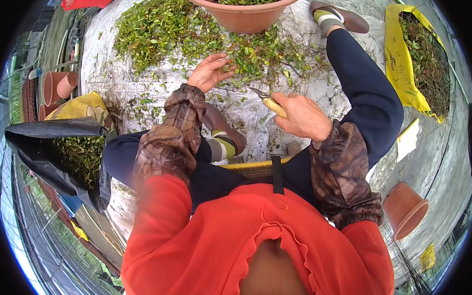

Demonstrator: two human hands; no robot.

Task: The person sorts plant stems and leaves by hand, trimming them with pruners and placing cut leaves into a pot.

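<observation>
My right hand (303,114) is closed around the yellow handles of a pair of pruning shears (274,106). Their short metal blades point up and left, toward the cuttings. My left hand (211,73) reaches over the near edge of a pile of leafy cuttings (159,30), fingers apart, with nothing visible in it. Loose green and reddish sprigs (266,55) lie scattered just beyond both hands on the pale ground sheet (251,129). A large terracotta-coloured tub (247,14), partly filled with leafy cuttings, stands past them at the top of the view.
To my left a black bag (28,147) holds greenery, with stacked brown pots (52,89) behind it. A yellow bag (399,64) of stems lies at right. Near my right elbow sits a brown pot (404,209). My shoes (351,19) flank the work area.
</observation>
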